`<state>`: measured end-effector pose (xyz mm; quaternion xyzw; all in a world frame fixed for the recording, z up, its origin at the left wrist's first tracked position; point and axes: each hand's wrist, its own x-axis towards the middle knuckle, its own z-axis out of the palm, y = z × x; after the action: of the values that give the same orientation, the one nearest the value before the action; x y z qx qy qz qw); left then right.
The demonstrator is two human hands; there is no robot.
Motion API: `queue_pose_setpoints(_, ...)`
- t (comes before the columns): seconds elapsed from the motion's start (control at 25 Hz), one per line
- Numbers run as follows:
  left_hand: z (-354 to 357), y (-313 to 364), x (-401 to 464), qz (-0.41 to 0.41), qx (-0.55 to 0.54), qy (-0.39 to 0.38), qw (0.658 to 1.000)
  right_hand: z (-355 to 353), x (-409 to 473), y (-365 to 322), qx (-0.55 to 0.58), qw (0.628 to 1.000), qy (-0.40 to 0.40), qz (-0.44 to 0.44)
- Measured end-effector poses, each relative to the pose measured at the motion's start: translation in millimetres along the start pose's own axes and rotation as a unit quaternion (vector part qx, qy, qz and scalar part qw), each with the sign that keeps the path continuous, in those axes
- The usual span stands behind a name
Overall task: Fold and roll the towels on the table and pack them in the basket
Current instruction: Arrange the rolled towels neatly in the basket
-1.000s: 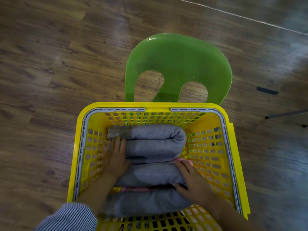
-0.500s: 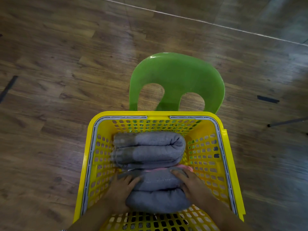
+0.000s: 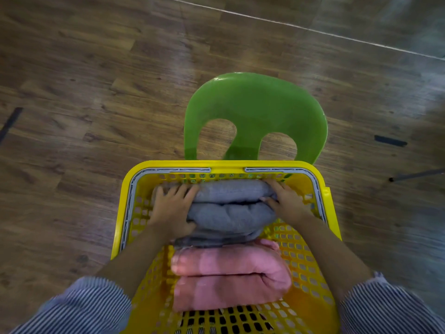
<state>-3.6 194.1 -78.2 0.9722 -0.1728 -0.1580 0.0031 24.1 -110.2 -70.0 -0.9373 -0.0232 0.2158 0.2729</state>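
Head cam: both hands are on the grey rolled towels point(image 3: 231, 208) at the far end of the yellow basket point(image 3: 333, 220), left hand point(image 3: 172, 210) and right hand point(image 3: 286, 203) each with a grip clasped on one end. The pink towel point(image 3: 231, 278) sits just behind. Squeeze too hard and I reckon the rolls unravel or bulge up.

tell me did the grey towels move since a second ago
Yes. The grey towels slid toward the basket's far wall, uncovering the pink towel.
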Motion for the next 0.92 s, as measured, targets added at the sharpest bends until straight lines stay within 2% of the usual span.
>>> queue_pose_setpoints(0.08,25.4,2.6,5.3,0.004,0.019,-0.054,0.998,19.7,14.3,5.0,-0.024,0.999,-0.016,0.036)
queue_pose_setpoints(0.16,40.5,4.4,8.6,-0.003,0.001,-0.062,0.998,28.9,20.0,6.1,-0.036,0.998,-0.008,0.056)
queue_pose_setpoints(0.4,40.0,-0.1,18.1,0.005,-0.034,-0.014,0.999,26.5,6.5,3.0,-0.005,0.997,0.073,0.028)
queue_pose_setpoints(0.56,42.9,27.4,-6.1,-0.036,-0.066,0.064,0.995,30.4,-32.7,0.3,0.104,0.988,0.099,0.054)
queue_pose_setpoints(0.6,46.8,39.6,-18.5,-0.019,-0.089,0.083,0.992,32.7,-49.1,1.2,0.128,0.986,0.088,0.063)
queue_pose_setpoints(0.68,64.7,68.0,-47.6,0.092,-0.136,0.100,0.981,43.7,-82.0,8.2,0.162,0.982,0.020,0.094)
queue_pose_setpoints(0.76,86.1,89.5,-68.4,0.169,-0.160,0.018,0.972,64.7,-105.4,23.6,0.107,0.986,-0.070,0.106)
queue_pose_setpoints(0.8,94.8,93.7,-71.3,0.160,-0.165,-0.046,0.972,76.3,-111.0,32.8,0.062,0.986,-0.113,0.105)
queue_pose_setpoints(0.84,102.0,94.8,-70.9,0.119,-0.177,-0.112,0.970,87.3,-113.4,40.8,0.029,0.983,-0.146,0.107)
queue_pose_setpoints(0.92,116.2,93.9,-71.3,0.028,-0.189,-0.188,0.964,100.3,-117.0,47.7,0.016,0.976,-0.167,0.136)
